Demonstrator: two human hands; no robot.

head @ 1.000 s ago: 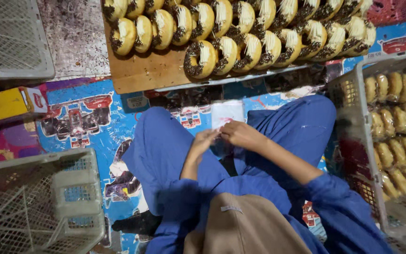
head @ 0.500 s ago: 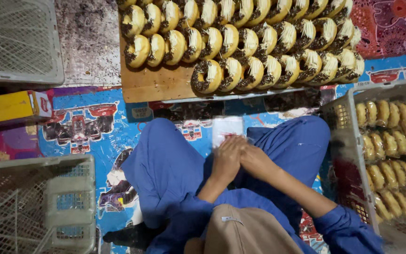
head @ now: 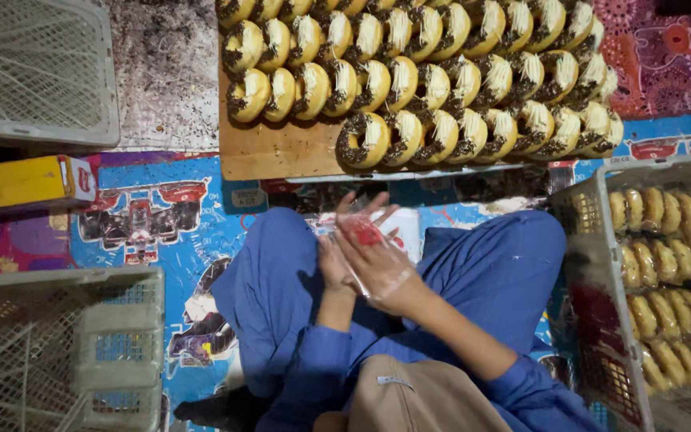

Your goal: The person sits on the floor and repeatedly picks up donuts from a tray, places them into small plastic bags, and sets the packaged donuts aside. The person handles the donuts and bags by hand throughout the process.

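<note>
Head view, left to right: an upturned white mesh crate (head: pixel 37 72) sits at the upper left, with a yellow carton (head: pixel 25 182) lying just below it on the patterned blue floor mat (head: pixel 153 232). A second white mesh crate (head: pixel 65 352) occupies the lower left corner. I sit with knees apart in blue trousers (head: pixel 273 280). Between the knees, my left hand (head: pixel 331 268) and my right hand (head: pixel 379 260) meet, palms facing one another and touching. Both hands are pressed on a clear plastic bag (head: pixel 364 240) with a red printed patch; the bag lies between them and over the right palm. Left fingers are closed against the film; right fingers (head: pixel 361 210) are spread and point away from me. Beyond the hands, a wooden board (head: pixel 273 152) carries rows of glazed, sprinkled doughnuts (head: pixel 425 72) standing on edge, each leaning on the next. At the far right, a white plastic basket (head: pixel 593 240) holds rows of plain golden doughnuts (head: pixel 673 264), also packed on edge, just beside my right knee.
</note>
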